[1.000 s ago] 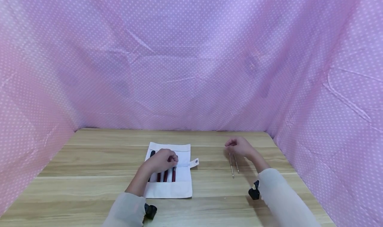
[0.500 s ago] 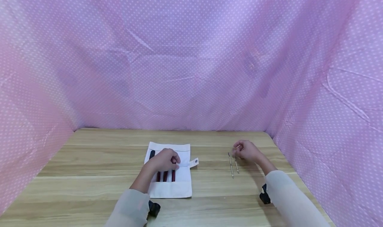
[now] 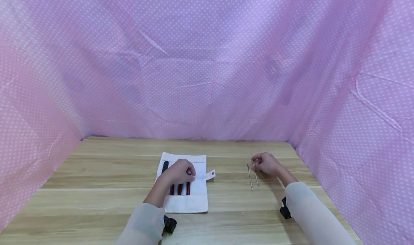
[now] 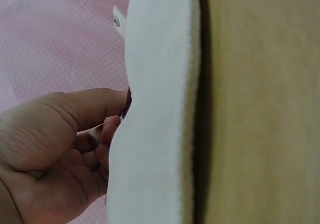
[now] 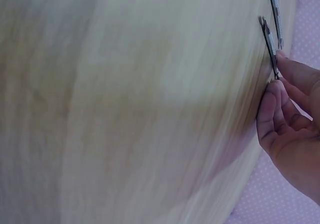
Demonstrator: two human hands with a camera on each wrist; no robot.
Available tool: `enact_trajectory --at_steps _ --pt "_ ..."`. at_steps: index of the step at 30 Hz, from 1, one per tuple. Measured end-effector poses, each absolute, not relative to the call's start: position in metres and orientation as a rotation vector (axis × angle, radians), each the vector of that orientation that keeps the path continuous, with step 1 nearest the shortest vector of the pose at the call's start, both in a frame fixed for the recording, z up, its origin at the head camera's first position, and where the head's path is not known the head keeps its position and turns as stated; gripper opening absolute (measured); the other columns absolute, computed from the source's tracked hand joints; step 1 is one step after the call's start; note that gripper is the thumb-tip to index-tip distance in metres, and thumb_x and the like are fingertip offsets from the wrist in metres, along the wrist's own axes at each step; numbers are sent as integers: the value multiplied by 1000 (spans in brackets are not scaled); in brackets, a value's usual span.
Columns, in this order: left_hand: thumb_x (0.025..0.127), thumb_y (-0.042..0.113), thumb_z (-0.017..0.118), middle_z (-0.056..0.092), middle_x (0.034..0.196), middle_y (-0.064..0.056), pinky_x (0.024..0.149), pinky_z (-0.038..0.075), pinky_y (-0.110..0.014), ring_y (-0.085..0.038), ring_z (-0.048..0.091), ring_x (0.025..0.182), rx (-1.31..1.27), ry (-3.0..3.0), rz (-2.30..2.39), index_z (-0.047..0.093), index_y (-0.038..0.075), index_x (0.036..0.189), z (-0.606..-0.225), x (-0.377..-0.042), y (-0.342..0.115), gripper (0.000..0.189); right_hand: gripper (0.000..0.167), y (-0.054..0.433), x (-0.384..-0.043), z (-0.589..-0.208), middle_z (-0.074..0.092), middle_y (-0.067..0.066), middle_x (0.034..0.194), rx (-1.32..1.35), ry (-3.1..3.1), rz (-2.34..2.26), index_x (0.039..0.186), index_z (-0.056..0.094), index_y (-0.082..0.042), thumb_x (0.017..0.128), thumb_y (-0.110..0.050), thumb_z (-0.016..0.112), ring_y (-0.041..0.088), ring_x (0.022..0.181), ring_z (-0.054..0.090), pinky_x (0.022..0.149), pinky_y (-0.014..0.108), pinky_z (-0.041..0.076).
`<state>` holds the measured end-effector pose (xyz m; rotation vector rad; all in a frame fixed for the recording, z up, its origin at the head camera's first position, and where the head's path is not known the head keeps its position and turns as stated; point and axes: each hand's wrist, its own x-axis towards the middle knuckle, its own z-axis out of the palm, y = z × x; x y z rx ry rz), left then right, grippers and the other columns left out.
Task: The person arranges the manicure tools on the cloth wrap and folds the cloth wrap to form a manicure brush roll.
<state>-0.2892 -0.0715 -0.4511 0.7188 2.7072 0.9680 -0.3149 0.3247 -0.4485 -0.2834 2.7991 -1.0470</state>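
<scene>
Right fingers at the tip of a slim metal tool, left hand over a white pouch.
The metal tool is silvery, straight and narrow, and lies toward the right of the table; its far end meets the thumb and fingertips of the right hand, which pinch it. Just to its left lies a second metal tool, ribbed along its shaft and apart from the fingers. Farther left, the white pouch is spread open, its snap tab sticking out to the right. Dark red handles stand in its pocket beside a black tool. The left hand covers their upper part, fingers curled, thumb touching dark red; whether it pinches a handle, I cannot tell. Pink dotted cloth hangs behind.
</scene>
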Motion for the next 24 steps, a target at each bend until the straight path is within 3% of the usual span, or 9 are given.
enact_trajectory --at_steps 7,24 --pt "91 3 72 61 76 5 69 47 -31 -12 55 72 730 2696 993 73 12 82 -451 -286 -75 13 25 325 -316 -453 65 6 83 -257 2826 -1044 111 67 5 87 2 71 15 75 58 69 28 48" --pt "97 1 60 59 79 1 65 45 -30 -14 53 68 740 2610 1043 68 8 88 -454 -284 -78 14 19 316 -315 -448 67 12 89 -116 2924 -966 105 69 9 90 -2 67 22 83 62 77 38 54"
